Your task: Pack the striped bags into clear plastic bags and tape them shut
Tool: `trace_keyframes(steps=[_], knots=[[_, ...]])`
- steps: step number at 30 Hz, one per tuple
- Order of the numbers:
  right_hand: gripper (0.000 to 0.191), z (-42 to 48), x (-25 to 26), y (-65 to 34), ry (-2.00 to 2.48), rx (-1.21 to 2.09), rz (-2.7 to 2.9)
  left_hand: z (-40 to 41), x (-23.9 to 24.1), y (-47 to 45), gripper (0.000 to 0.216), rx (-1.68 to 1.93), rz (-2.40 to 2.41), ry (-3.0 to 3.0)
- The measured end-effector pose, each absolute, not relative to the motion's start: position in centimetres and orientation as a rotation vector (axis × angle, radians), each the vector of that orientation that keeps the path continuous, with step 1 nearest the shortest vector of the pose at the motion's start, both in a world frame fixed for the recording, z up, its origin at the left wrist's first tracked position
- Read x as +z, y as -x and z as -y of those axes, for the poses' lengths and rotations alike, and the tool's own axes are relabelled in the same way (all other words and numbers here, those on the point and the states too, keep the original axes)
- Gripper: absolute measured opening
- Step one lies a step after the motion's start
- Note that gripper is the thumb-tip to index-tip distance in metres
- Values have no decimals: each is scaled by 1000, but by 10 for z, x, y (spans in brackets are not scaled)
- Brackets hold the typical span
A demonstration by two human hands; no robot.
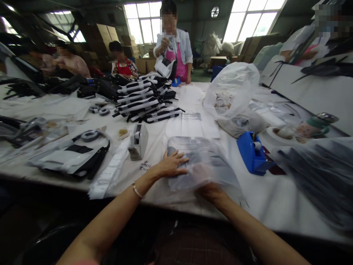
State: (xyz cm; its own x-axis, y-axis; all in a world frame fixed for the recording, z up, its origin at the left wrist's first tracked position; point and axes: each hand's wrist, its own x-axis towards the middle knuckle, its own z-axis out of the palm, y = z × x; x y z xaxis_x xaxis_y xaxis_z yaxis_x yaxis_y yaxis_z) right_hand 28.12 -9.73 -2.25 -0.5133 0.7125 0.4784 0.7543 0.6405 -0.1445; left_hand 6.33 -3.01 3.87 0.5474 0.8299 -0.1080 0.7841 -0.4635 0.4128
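Note:
A clear plastic bag (198, 154) with a dark folded item inside lies on the white table (275, 198) in front of me. My left hand (172, 164) rests flat on the bag's left end, fingers stretched out. My right hand (211, 184) is at the bag's near edge, partly under or inside the plastic film, its fingers blurred and veiled by it.
A grey tape dispenser (138, 141) stands left of the bag, a blue one (252, 152) right. Stacked black-and-white strapped items (143, 101) lie behind, a large plastic sack (233, 92) at right. Several other people work at the far side.

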Motion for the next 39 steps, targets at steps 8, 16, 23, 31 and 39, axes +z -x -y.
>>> trace_keyframes(steps=[8,16,23,31,39], knots=[[51,146,-14,-348,1281,-434,2354,114,6,-24,72,282,-1434,-2661],[36,254,-33,-439,1473,-188,2092,183,-14,-15,91,780,-1757,-2243],[56,184,-11,-423,1847,272,1560,186,-26,-56,73,981,-2132,-2285],[58,131,-7,-409,1948,543,1437,150,-33,-50,64,1071,-2028,-2553],[53,141,5,-416,1861,479,1257,170,-10,-23,40,1312,-1784,-2691]])
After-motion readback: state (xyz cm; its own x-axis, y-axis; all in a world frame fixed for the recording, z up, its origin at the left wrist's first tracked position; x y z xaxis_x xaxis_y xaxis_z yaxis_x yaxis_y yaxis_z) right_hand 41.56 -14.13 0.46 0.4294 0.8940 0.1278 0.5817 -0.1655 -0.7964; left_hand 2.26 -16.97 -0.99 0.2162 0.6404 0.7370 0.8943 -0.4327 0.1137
